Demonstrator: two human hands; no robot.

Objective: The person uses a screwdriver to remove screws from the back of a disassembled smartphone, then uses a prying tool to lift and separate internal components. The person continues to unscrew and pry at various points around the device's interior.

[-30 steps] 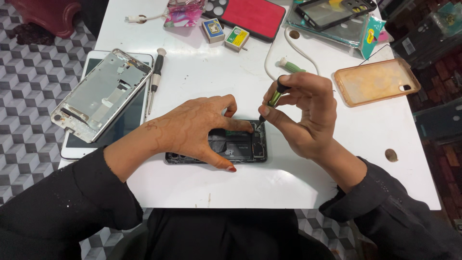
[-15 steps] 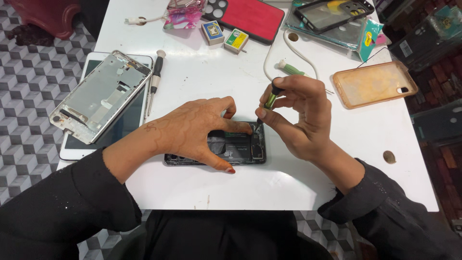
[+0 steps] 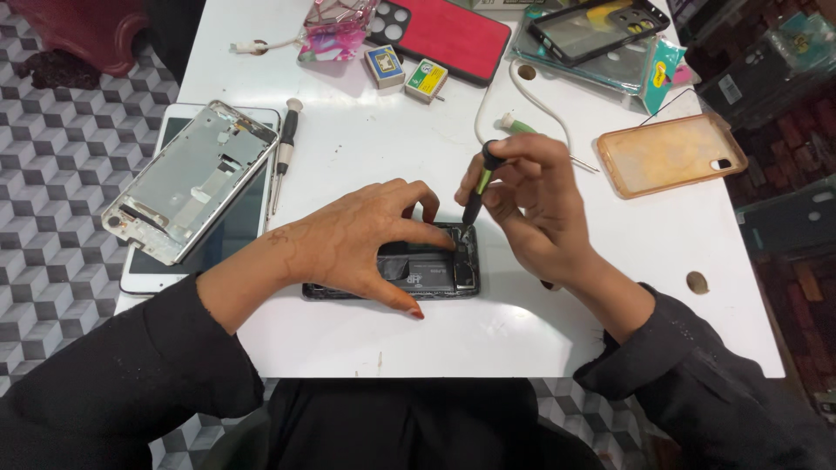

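Opened phone (image 3: pixel 431 271), dark, back off, lying flat near the front edge of the white desk (image 3: pixel 366 339). Left hand (image 3: pixel 353 244) spread over it, fingers arched and part open, thumb tip pressed at the near edge and fingertips at the far edge, pinning rather than gripping. Right hand (image 3: pixel 531 213) curled closed round a small screwdriver (image 3: pixel 479 187) with a black and green handle, held nearly upright, tip down at the phone's right end. Further left on the desk, a bare metal phone frame (image 3: pixel 187 178) lay tilted across a white tablet (image 3: pixel 148 261), with a second screwdriver (image 3: pixel 283 152) just beside them. At the far side, a red phone case (image 3: pixel 453 39), two small boxes (image 3: pixel 405 74), a white cable (image 3: pixel 488 104). To the right, an orange clear case (image 3: pixel 670 152).
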